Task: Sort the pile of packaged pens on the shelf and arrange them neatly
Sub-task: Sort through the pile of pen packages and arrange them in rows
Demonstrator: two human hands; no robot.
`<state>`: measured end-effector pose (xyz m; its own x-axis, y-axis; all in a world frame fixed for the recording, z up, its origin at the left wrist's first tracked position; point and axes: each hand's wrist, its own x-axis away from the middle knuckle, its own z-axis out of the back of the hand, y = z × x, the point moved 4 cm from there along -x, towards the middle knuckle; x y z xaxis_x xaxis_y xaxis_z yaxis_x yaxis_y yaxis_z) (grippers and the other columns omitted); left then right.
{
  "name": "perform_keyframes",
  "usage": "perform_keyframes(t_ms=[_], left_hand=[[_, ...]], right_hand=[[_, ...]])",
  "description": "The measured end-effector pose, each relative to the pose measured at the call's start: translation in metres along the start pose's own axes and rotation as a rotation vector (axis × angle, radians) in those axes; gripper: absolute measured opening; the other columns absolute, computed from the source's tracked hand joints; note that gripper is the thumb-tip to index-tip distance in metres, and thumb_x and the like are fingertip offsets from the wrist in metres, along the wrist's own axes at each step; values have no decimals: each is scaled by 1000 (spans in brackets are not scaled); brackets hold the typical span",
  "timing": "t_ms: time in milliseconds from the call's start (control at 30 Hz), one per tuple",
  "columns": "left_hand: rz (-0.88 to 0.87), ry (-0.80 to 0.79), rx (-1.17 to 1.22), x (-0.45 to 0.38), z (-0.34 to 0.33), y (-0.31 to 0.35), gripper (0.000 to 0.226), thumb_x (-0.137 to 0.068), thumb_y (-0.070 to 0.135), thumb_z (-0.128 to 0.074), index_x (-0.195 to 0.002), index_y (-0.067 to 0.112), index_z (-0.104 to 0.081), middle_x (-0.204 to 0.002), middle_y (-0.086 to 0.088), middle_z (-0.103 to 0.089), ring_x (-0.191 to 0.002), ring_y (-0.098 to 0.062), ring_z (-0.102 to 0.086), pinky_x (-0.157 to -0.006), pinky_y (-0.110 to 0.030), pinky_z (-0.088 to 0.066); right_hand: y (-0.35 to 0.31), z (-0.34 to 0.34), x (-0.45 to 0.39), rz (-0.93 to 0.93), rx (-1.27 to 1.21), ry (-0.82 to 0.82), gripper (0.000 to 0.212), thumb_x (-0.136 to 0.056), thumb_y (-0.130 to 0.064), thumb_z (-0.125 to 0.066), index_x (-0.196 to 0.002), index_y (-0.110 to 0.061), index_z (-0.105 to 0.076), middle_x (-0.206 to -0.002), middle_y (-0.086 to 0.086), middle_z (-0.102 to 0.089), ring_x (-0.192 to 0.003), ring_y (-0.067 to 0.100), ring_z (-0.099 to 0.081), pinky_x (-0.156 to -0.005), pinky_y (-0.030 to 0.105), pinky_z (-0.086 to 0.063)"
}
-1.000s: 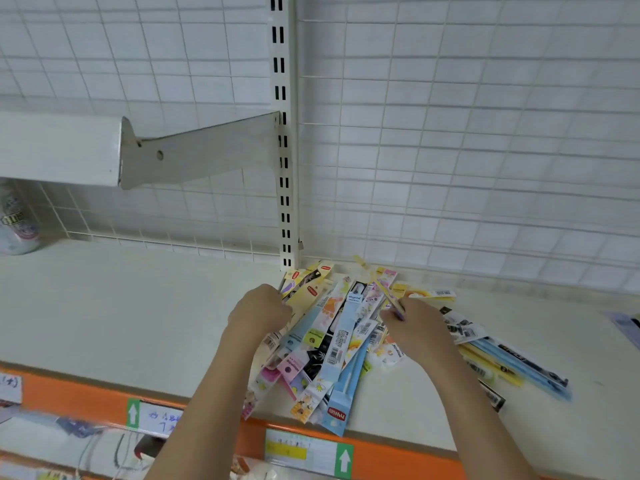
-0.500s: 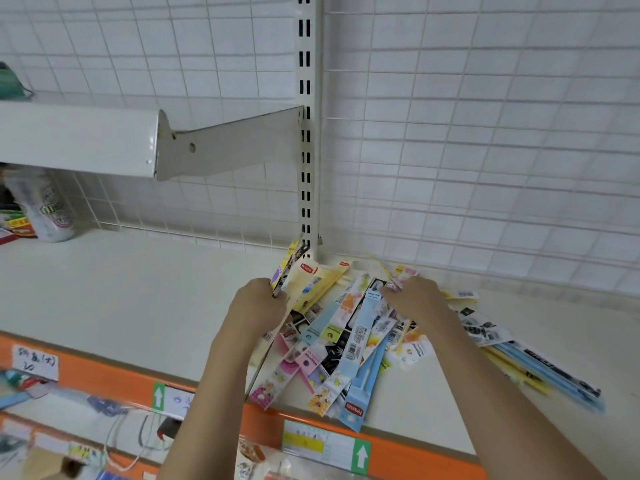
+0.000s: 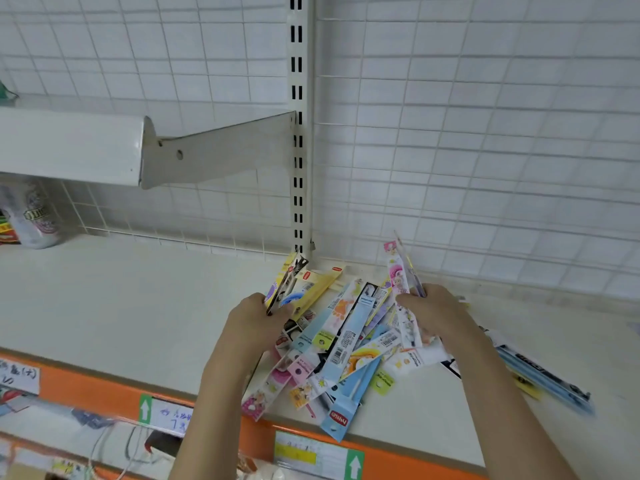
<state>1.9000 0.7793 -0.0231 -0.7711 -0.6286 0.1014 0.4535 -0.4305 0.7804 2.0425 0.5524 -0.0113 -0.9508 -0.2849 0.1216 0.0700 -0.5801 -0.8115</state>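
Note:
A loose pile of packaged pens [image 3: 343, 344] in blue, pink and yellow wrappers lies on the white shelf [image 3: 131, 306], some reaching over its orange front edge. My left hand [image 3: 258, 318] grips a small bunch of packages [image 3: 287, 280], tilted upright at the pile's left side. My right hand [image 3: 433, 313] pinches a pink cartoon package [image 3: 398, 271] and lifts it above the pile's right side. More dark and blue packages [image 3: 540, 372] lie flat further right.
A slotted upright post [image 3: 298, 133] and wire grid back wall stand behind the pile. A higher shelf on a bracket [image 3: 214, 154] juts out at left. A wrapped white product [image 3: 33, 216] sits far left. Price labels [image 3: 311, 455] line the orange edge.
My right hand has raised a pink package up out of the pile. My left hand has kept its bunch and tilted it more upright. The camera has moved closer and to the left.

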Motion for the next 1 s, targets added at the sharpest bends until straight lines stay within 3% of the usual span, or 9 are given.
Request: perform_keyframes(t_ms=[133, 200, 267, 367, 533, 667, 767, 900, 1000], left_hand=[[-7, 9, 38, 2, -4, -8, 32, -91, 29, -54, -67, 10, -43, -59, -4, -47, -55, -22, -44, -56, -28, -36], [-12, 32, 68, 3, -2, -11, 31, -92, 28, -53, -69, 9, -46, -62, -7, -52, -60, -28, -52, -60, -30, -39], [-11, 56, 88, 4, 2, -12, 28, -92, 27, -52, -73, 6, -52, -68, -12, -58, -65, -31, -57, -62, -32, -42], [-7, 104, 57, 6, 9, -15, 30, -92, 25, -51, -82, -2, -55, -77, -20, -63, -71, -32, -60, -62, -31, -41], [7, 178, -17, 12, 22, -16, 32, -92, 26, -53, -67, 9, -43, -61, -5, -46, -56, -19, -42, -49, -28, -30], [24, 194, -39, 11, 29, -18, 33, -90, 25, -55, -66, 9, -40, -60, -5, -43, -55, -19, -38, -49, -28, -29], [33, 198, -100, 8, 33, -20, 34, -88, 19, -55, -61, 9, -36, -57, -5, -41, -52, -19, -37, -48, -27, -27], [73, 197, -154, 4, 33, -26, 36, -87, 14, -54, -58, 11, -33, -56, -3, -39, -51, -17, -35, -47, -28, -25], [81, 210, -200, -5, 32, -25, 32, -86, 15, -54, -60, 10, -35, -58, -4, -42, -53, -19, -38, -47, -27, -27]], right_hand=[[6, 0, 27, 36, -217, 0, 16, -87, -15, -59, -87, 1, -57, -72, 10, -50, -66, 21, -45, -66, 30, -35], [8, 1, 33, 45, -224, 17, 11, -88, -14, -55, -86, -4, -59, -63, 5, -58, -64, 18, -45, -64, 29, -35], [5, 3, 39, 74, -198, 49, 17, -90, -16, -49, -75, -10, -52, -49, -9, -53, -56, 15, -40, -56, 28, -31], [-3, 1, 44, 133, -121, 96, 36, -94, -39, -46, -73, -10, -47, -61, 0, -55, -56, 17, -47, -55, 29, -34], [-2, -12, 43, 166, 46, 99, 56, -79, -66, -53, -64, -13, -39, -57, 1, -51, -65, 27, -63, -59, 33, -39], [-1, -22, 38, 167, 147, 80, 50, -82, -59, -58, -60, -20, -36, -57, -4, -43, -58, 19, -47, -57, 32, -34], [-1, -24, 35, 183, 224, 119, 52, -93, -51, -42, -58, -15, -30, -53, 0, -37, -52, 20, -43, -55, 31, -31], [3, -22, 33, 170, 230, 118, 51, -98, -45, -34, -58, -13, -37, -70, 12, -61, -62, 26, -55, -61, 33, -40], [6, -20, 34, 158, 204, 94, 45, -99, -39, -33, -66, -10, -39, -71, 13, -57, -72, 32, -62, -57, 30, -37]])
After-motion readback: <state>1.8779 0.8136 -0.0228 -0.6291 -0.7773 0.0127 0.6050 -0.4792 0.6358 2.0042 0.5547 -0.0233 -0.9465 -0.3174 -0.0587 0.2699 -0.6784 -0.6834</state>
